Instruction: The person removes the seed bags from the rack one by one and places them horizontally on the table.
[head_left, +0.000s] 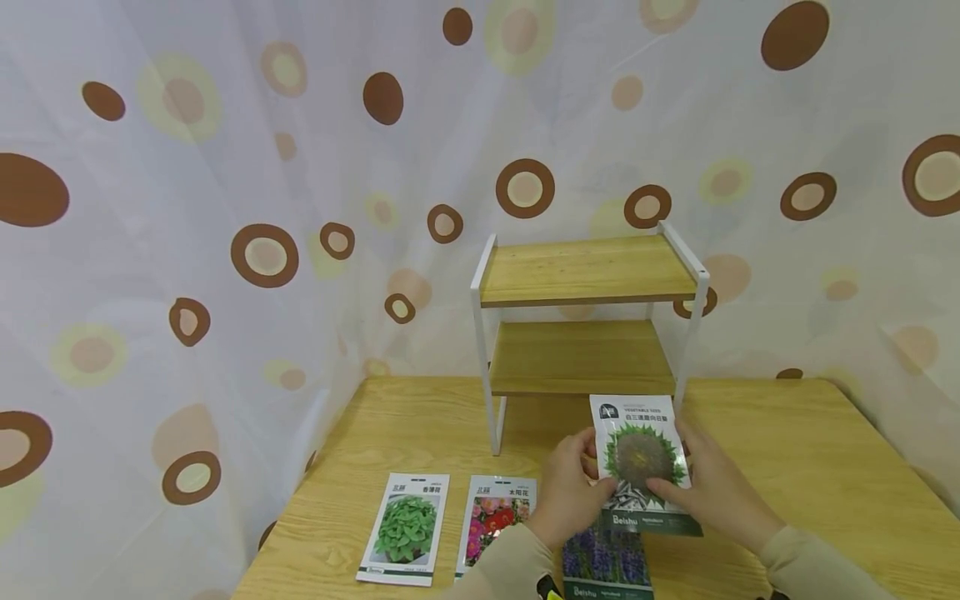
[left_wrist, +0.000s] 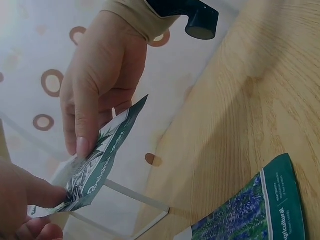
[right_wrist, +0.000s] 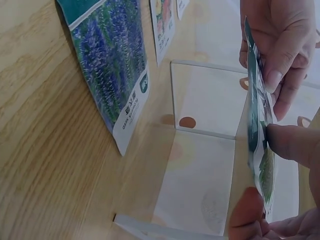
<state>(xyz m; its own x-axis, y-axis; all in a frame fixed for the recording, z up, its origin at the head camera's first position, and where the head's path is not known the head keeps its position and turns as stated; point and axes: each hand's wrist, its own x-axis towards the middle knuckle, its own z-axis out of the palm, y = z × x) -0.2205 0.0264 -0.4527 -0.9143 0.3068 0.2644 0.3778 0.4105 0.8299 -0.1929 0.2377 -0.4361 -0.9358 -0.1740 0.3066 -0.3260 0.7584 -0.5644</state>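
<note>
Both hands hold a sunflower seed packet, its printed face up, above the table in front of the shelf. The left hand pinches its left edge, thumb on the front. On the right edge, the right hand grips with its thumb across the front and fingers behind. A packet picturing purple flower spikes lies on the table below, partly covered by the held packet in the head view. Left of it lies a packet with pink and red flowers, partly hidden by the left arm, then one with green leaves.
A small shelf with white legs and two wooden boards stands at the back of the wooden table. Behind it hangs a white curtain with brown and yellow dots.
</note>
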